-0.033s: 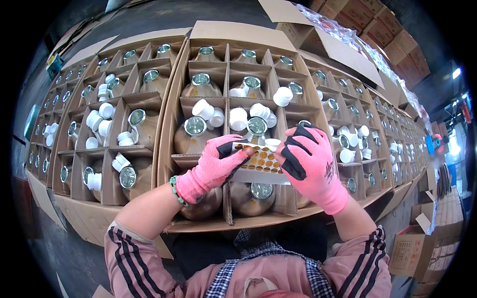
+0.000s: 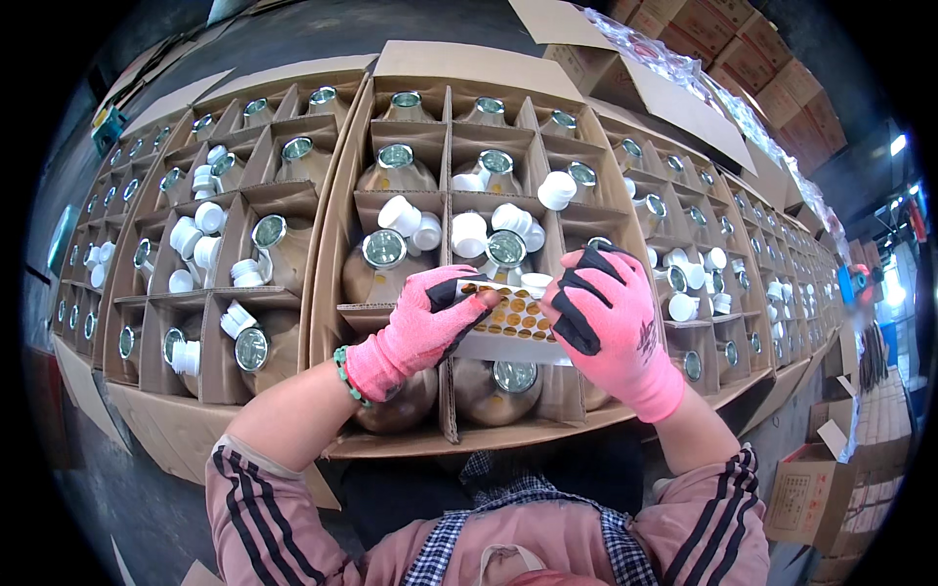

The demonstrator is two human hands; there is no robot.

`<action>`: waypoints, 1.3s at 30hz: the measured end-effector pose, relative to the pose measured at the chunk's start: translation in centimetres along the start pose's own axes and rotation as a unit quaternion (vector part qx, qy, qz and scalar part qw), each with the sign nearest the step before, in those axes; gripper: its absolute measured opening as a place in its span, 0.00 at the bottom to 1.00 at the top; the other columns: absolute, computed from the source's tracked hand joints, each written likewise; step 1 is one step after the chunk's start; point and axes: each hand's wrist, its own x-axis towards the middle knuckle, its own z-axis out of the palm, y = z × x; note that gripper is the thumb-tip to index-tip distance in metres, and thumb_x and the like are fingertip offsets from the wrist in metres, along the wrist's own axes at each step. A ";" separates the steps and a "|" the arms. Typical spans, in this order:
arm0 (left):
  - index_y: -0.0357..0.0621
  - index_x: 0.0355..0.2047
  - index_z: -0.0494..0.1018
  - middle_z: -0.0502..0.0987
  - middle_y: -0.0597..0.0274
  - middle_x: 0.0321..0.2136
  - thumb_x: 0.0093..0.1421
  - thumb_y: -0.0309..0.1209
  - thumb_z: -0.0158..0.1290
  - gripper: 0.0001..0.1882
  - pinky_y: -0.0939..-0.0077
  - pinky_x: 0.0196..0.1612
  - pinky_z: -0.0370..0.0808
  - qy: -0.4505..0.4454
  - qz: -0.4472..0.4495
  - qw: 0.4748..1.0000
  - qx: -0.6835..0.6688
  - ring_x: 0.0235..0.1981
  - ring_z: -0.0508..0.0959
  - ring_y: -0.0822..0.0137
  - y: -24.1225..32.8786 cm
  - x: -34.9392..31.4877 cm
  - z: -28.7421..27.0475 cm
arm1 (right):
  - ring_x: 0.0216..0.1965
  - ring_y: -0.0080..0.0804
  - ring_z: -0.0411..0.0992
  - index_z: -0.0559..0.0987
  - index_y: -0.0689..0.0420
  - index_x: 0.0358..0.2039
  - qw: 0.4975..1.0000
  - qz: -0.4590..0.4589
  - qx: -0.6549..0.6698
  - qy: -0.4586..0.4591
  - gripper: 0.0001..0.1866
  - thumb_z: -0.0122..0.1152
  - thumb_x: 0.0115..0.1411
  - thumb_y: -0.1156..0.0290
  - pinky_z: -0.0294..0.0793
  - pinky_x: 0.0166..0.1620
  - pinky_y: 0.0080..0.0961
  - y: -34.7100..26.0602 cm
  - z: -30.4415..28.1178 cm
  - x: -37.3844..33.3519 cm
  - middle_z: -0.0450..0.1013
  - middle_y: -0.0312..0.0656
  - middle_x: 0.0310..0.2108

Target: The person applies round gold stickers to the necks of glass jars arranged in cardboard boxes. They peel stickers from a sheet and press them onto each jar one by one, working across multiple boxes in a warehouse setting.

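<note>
My left hand (image 2: 430,320), in a pink glove with black finger patches, pinches the left end of a white sheet of round gold stickers (image 2: 516,320). At the sheet's right end is my right hand (image 2: 614,322), gloved alike, with its fingers curled in and the thumb against the edge; what lies between its fingertips is hidden. Both hands are above a divided carton (image 2: 386,444) of brownish-gold glass bottles with clear open mouths. A bottle (image 2: 498,391) stands just below the sheet. White plastic caps (image 2: 469,234) lie among the bottles beyond my hands.
More divided cartons of bottles stand close on the left (image 2: 161,415) and in a row to the right (image 2: 733,361). White caps rest in many compartments. An opened carton (image 2: 806,493) sits at the lower right; stacked boxes (image 2: 772,68) rise at the far right.
</note>
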 end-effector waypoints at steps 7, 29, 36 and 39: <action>0.35 0.35 0.70 0.72 0.66 0.23 0.49 0.32 0.58 0.16 0.84 0.29 0.69 -0.004 -0.037 0.999 -0.017 0.26 0.69 0.80 0.4 0.4 -0.3 | 0.39 0.37 0.67 0.70 0.55 0.24 0.997 0.013 0.081 -0.007 0.11 0.59 0.36 0.77 0.62 0.44 0.35 1.3 -0.1 0.6 0.68 0.38 0.28; 0.36 0.26 0.71 0.67 0.64 0.13 0.51 0.35 0.53 0.12 0.80 0.21 0.62 0.022 -0.094 0.992 0.077 0.17 0.62 0.79 1.5 2.1 -0.1 | 0.37 0.39 0.71 0.78 0.54 0.30 0.906 0.342 -0.086 -0.234 0.21 0.64 0.38 0.54 0.70 0.40 0.29 33.0 12.6 11.7 0.73 0.44 0.34; 0.36 0.30 0.70 0.69 0.61 0.19 0.50 0.33 0.55 0.12 0.79 0.24 0.65 0.025 -0.089 0.992 0.087 0.20 0.66 0.75 2.1 2.1 -0.2 | 0.50 0.44 0.61 0.75 0.53 0.38 0.843 0.193 -0.329 -0.379 0.19 0.58 0.44 0.61 0.65 0.47 0.39 31.5 14.2 14.3 0.64 0.41 0.48; 0.37 0.36 0.68 0.74 0.64 0.26 0.49 0.31 0.58 0.16 0.85 0.28 0.69 0.005 -0.168 0.983 0.077 0.26 0.71 0.78 2.3 2.1 -0.6 | 0.55 0.45 0.54 0.74 0.53 0.41 0.840 0.157 -0.345 -0.388 0.18 0.54 0.46 0.67 0.58 0.53 0.42 31.3 14.6 14.3 0.59 0.41 0.52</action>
